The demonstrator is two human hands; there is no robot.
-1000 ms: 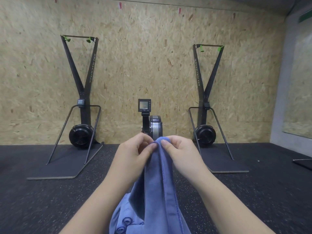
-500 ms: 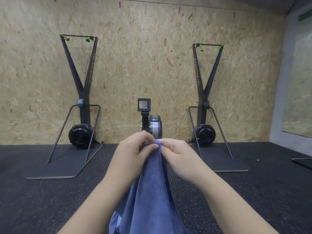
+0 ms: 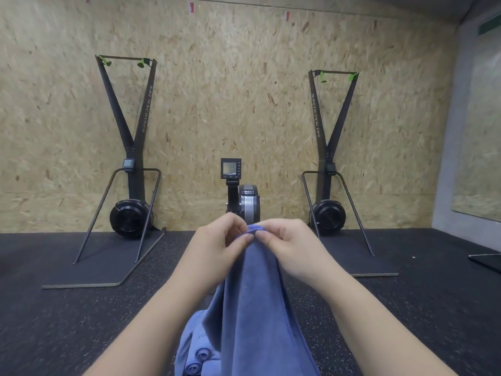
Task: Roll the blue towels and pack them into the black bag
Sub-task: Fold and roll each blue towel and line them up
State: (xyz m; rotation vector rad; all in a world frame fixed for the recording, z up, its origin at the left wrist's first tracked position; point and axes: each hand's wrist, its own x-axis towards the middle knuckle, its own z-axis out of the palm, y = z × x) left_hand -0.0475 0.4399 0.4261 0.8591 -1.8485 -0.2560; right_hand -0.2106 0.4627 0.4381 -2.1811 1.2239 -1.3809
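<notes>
A blue towel (image 3: pixel 254 299) hangs straight down in front of me, held up by its top edge. My left hand (image 3: pixel 217 245) pinches that edge on the left, and my right hand (image 3: pixel 287 245) pinches it on the right, fingertips almost meeting. Below the hanging cloth, at the bottom of the view, lie more blue towels (image 3: pixel 198 359), two of them rolled with their spiral ends facing me. The black bag is not in view.
A rowing machine (image 3: pixel 241 196) with a small monitor stands straight ahead by the chipboard wall. Two tall ski machines (image 3: pixel 130 164) (image 3: pixel 330 169) stand on flat bases left and right. Black speckled rubber floor (image 3: pixel 81 321) spreads all around.
The hands stay pinched on the towel's top edge. The rolled towels below, hidden half a second ago, show again beside the hanging cloth.
</notes>
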